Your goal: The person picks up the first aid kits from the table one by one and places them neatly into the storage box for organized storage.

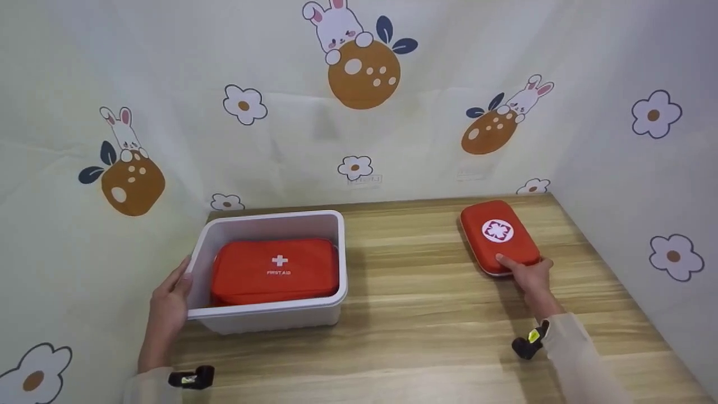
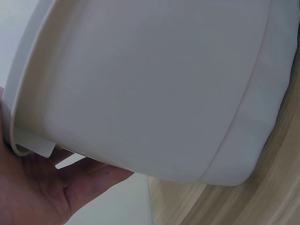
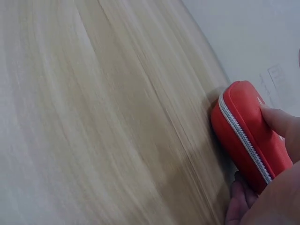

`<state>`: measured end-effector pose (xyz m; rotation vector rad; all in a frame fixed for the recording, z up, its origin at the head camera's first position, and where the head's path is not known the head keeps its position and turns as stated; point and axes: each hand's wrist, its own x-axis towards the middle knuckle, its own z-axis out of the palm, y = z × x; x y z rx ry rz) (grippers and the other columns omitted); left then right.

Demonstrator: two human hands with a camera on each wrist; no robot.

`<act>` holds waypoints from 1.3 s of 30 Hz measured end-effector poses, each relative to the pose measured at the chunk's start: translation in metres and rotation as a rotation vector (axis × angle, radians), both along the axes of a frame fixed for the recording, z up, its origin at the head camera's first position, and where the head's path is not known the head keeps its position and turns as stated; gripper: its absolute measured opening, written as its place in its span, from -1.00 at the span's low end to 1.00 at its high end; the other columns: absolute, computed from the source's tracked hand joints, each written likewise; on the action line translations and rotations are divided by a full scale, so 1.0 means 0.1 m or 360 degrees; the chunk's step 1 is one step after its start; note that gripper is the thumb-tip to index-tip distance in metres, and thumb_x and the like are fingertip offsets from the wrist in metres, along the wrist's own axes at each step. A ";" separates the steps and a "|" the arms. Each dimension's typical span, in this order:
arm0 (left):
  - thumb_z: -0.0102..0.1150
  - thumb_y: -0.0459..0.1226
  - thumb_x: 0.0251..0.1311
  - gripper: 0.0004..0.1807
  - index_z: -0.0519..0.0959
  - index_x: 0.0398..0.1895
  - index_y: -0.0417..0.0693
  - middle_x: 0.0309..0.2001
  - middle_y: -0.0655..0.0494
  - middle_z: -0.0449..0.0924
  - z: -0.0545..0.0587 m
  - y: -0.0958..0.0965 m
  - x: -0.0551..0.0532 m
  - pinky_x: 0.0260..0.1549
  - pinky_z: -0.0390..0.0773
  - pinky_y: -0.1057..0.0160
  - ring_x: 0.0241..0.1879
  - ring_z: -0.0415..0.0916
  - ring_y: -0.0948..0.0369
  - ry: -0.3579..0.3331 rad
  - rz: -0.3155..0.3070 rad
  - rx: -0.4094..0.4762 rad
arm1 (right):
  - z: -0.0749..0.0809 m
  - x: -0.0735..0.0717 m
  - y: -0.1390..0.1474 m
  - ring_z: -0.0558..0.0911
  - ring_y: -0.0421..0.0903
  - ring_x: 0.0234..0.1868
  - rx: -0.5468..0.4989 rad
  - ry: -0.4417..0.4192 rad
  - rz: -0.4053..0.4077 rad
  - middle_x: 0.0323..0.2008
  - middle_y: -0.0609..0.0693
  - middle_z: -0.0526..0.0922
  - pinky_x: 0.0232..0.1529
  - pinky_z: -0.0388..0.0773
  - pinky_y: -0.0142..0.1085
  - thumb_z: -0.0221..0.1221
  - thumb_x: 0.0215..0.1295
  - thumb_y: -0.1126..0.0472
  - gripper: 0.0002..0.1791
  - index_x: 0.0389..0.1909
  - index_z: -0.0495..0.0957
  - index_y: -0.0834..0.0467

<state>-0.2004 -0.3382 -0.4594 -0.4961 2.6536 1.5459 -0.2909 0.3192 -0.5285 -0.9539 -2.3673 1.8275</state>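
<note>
A white plastic bin stands on the left of the table, and a large red first aid case with a white cross lies inside it. My left hand grips the bin's left rim; in the left wrist view its fingers curl beneath the rim, against the outer wall. At the right, my right hand holds a smaller red zippered case by its near end. The thumb lies on top, beside a round white emblem, with fingers under the case, whose silver zipper faces the right wrist camera.
A wood-grain table carries everything and stretches between the bin and the small case. Pale curtains printed with rabbits, oranges and flowers rise along its back and both sides. A black wrist camera is strapped at each sleeve.
</note>
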 end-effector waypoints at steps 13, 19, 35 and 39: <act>-0.50 0.00 0.60 -0.42 -0.14 0.61 0.30 0.63 -0.03 -0.23 -0.02 0.01 -0.01 0.54 -0.05 -0.23 0.62 -0.22 -0.12 0.0031 0.0007 -0.0006 | -0.01 0.08 -0.12 0.09 0.02 0.57 -0.0145 0.0242 -0.0247 0.60 0.09 -0.03 0.63 0.00 -0.14 0.40 0.16 0.11 0.21 0.56 -0.33 0.00; -0.51 0.04 0.59 -0.42 -0.18 0.61 0.32 0.63 -0.02 -0.28 -0.02 0.00 0.00 0.52 -0.03 -0.26 0.62 -0.24 -0.14 0.0021 0.0004 0.0008 | 0.06 0.09 -0.12 0.15 0.00 0.52 -0.0398 0.0223 -0.0275 0.62 0.03 -0.16 0.58 0.17 -0.16 0.38 0.21 0.06 0.26 0.57 -0.46 -0.13; -0.52 0.02 0.60 -0.42 -0.19 0.61 0.33 0.64 0.01 -0.29 -0.01 -0.01 0.00 0.53 -0.05 -0.25 0.63 -0.29 -0.11 0.0010 -0.0008 0.0011 | 0.03 0.11 -0.13 0.24 -0.05 0.47 -0.0838 0.0253 -0.0252 0.63 -0.03 -0.17 0.44 0.38 -0.14 0.31 0.28 0.20 0.22 0.58 -0.49 -0.17; -0.50 0.02 0.59 -0.41 -0.18 0.61 0.30 0.64 -0.03 -0.27 0.00 0.01 -0.01 0.52 -0.03 -0.26 0.62 -0.26 -0.13 0.0016 -0.0005 -0.0001 | 0.01 0.10 -0.15 0.30 -0.09 0.42 -0.0935 0.0313 -0.0275 0.61 -0.05 -0.09 0.38 0.46 -0.17 0.28 0.31 0.26 0.15 0.58 -0.41 -0.13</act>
